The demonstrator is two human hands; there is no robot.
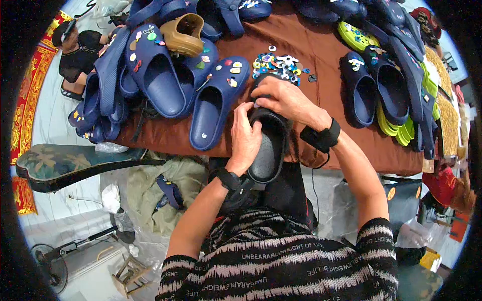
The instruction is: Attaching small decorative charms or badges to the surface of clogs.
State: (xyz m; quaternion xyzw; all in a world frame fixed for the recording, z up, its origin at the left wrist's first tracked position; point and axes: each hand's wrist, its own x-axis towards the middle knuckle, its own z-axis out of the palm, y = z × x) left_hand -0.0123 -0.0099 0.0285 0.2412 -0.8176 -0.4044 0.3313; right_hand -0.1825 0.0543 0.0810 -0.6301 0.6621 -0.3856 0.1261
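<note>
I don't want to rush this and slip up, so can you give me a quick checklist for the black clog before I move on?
1. Both hands on the black clog: ok; left hand at the opening's side, right hand over the toe end.
2. Opening facing up: ok; the insole shows.
3. Clog wholly over the brown tablecloth: not ok; the heel end extends past the near edge.
4. Loose shoe charms close by: ok; piled just beyond the right hand.
5. Charm seated on the black clog: cannot tell; fingers cover the toe.

Bright, even light; black rim; bowed edges.
</note>
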